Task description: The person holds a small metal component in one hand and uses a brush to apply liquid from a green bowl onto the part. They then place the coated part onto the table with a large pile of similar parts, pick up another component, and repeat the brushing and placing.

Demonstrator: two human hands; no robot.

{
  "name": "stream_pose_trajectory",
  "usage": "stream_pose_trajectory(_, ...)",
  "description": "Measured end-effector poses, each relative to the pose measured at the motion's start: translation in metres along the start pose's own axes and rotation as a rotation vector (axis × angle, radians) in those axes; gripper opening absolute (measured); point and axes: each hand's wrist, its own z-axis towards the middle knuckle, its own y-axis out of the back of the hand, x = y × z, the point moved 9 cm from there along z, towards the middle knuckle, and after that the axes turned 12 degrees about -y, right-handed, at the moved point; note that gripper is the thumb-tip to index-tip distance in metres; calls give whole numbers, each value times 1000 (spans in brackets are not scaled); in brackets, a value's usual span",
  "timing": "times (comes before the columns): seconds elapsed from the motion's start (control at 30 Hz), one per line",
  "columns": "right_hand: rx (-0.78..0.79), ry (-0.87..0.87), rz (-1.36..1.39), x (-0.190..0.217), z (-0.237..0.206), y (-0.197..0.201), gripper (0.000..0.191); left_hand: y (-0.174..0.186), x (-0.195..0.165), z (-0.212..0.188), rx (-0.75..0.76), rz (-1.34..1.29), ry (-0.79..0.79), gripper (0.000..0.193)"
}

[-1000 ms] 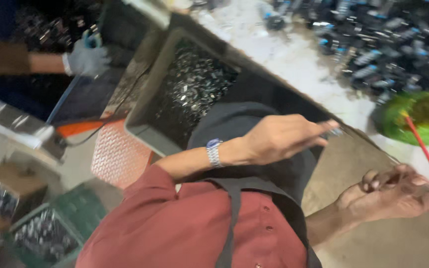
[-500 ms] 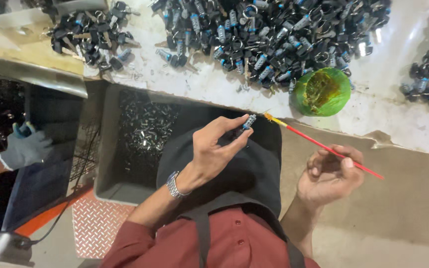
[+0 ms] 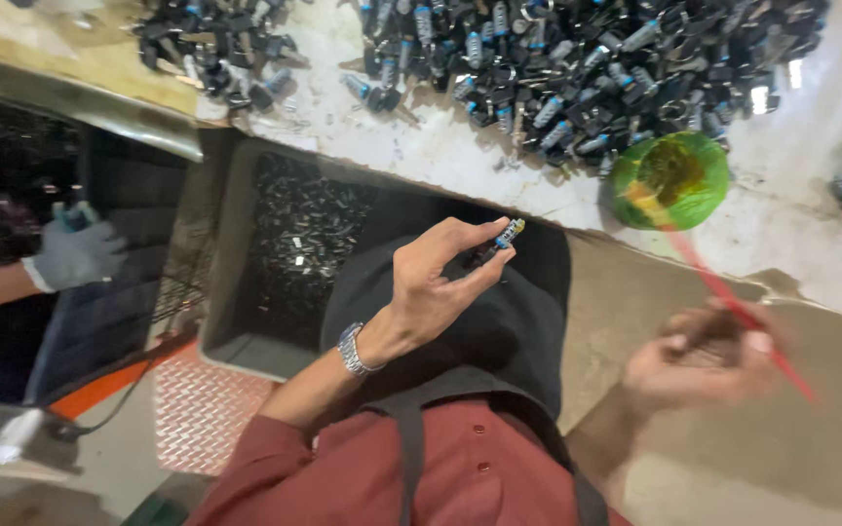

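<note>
Between the thumb and fingertips of the left hand, raised above a dark apron, sits a small dark part with a blue band, pinched firmly and tilted toward the bench. Off to the other side, the right hand, blurred, is closed around a thin red stick whose far end dips into a green bowl on the pale worktop. Beyond lies a heap of similar dark parts. Below the bench edge stands a grey bin of small metal pieces; farther left, another person's gloved hand shows.
</note>
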Motion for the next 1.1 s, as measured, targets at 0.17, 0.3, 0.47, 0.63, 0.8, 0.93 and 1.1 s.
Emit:
stream_pose_trajectory(0.17,82,150,-388,15,13,-25,28,56,4,-14,-228,424,66,37)
stream_pose_trajectory(0.3,228,-18,-440,-6,13,-53,37,66,4,-16,-145,568,49,36)
stream_pose_trajectory(0.47,250,-96,-545,-11,-10,-67,40,76,39,31,-5,968,-15,33)
stream_pose_trajectory(0.63,615,0,-832,-17,-48,-132,12,63,44,63,82,1119,-76,30)
stream_pose_trajectory(0.8,729,421,-1273,-22,-63,-201,42,65,22,58,30,995,-115,24)
stream_pose_trajectory(0.93,749,513,-1484,-34,-68,-224,49,87,10,48,-166,681,-83,22)
stream_pose_trajectory(1.1,765,435,-1456,-33,-75,-222,29,104,12,33,-376,224,133,23)
